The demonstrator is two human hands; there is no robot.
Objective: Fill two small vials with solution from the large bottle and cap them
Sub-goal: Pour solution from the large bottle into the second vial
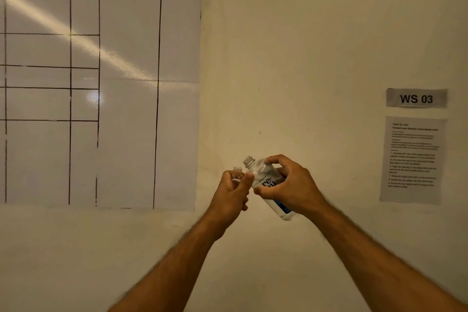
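My left hand [231,192] is closed around a small clear vial [237,173], held upright in front of the wall with its uncapped threaded neck sticking out above my fingers. My right hand [291,185] grips the large clear bottle [263,177], which has a white and blue label. The bottle is tilted to the left and is uncapped. Its open neck [249,161] sits just above and to the right of the vial's mouth, close to it but apart. No stream of liquid is visible. No second vial and no caps are in view.
Both arms are raised in front of a cream wall. A large white chart with ruled columns [101,83] hangs at the left. A "WS 03" sign [416,98] and a printed instruction sheet [412,159] hang at the right. No table surface is in view.
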